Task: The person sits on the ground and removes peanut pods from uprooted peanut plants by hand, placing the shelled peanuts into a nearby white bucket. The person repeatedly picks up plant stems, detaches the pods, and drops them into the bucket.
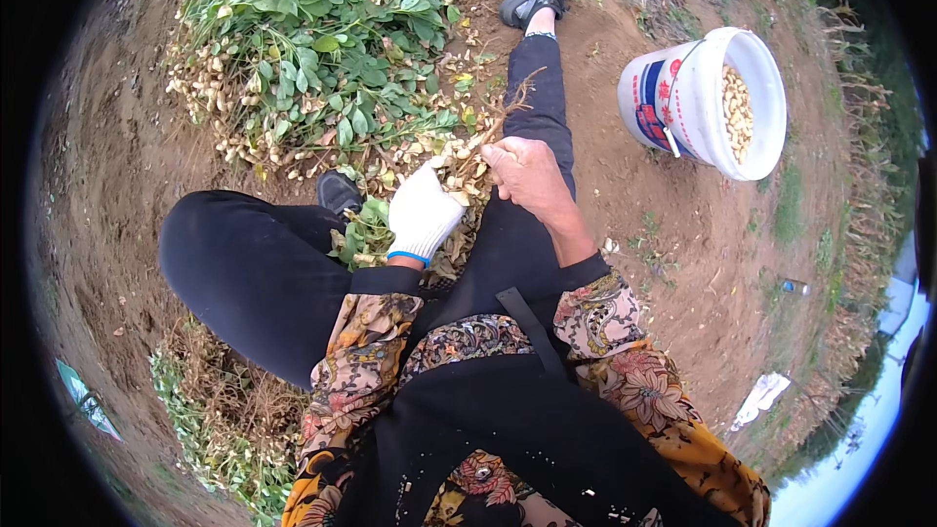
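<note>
My left hand (424, 212), in a white knitted glove with a blue cuff edge, is closed at a clump of peanut pods and dry leaves between my legs; its fingertips are hidden. Just right of it, my bare right hand (523, 168) grips the stems of a peanut plant, whose brown root (518, 101) sticks out beyond the fist. Green leaves (368, 230) show beside the glove. Past my hands at the upper left lies a large heap of green peanut plants (329, 44), with pods (216, 88) along its left and lower edges.
A white plastic bucket (666, 99) with printed writing and peanuts (736, 113) inside stands on the soil at the right. Behind my bent left leg (249, 271) lies a pile of pulled plants (241, 402). A can (796, 287) and white litter (761, 399) lie farther right.
</note>
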{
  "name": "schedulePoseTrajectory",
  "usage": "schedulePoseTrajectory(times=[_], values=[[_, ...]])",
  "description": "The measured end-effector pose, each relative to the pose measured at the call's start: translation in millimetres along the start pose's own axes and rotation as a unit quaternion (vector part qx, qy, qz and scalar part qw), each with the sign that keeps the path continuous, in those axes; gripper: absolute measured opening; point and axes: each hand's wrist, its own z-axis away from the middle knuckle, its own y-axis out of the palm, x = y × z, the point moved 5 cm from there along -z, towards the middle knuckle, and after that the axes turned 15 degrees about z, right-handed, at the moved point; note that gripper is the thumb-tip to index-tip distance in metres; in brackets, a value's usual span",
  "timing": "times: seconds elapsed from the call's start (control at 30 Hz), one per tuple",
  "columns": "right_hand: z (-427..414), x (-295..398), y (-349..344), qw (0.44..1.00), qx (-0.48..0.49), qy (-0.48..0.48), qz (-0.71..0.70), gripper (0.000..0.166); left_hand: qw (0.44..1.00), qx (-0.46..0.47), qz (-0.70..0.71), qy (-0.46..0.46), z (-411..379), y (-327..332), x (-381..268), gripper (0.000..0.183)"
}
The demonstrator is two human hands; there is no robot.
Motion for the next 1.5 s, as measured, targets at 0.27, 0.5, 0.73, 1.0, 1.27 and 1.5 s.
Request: schedulePoseTrajectory(times=[0.27, 0.5, 0.73, 1.0, 1.27, 1.5], values=[[33, -10, -8, 0.798, 0.02, 0.049, -0.601, 0.025, 0.992, 0.044, 0.065, -0.098, -11, -7, 12, 0.043], [35, -21, 9, 0.967, -0.025, 0.085, -0.24, 0.028, 0.984, 0.097, 0.144, -0.049, -13, 9, 28, 0.035], [27, -11, 21, 0.984, -0.093, -0.044, 0.149, 0.033, 0.992, 0.098, 0.068, 0.029, -10, 15, 28, 0.031], [79, 11, 6, 0.912, 0.259, -0.02, -0.316, 0.033, 0.996, 0.015, 0.04, -0.083, -19, 7, 46, 0.038], [64, -95, -220, 0.811, -0.294, 0.075, -0.501, 0.022, 0.944, 0.114, 0.278, -0.134, -12, 5, 18, 0.036], [85, -185, -294, 0.752, -0.531, 0.111, -0.375, 0.042, 0.915, 0.162, 0.354, -0.103, -7, -4, -11, 0.03]])
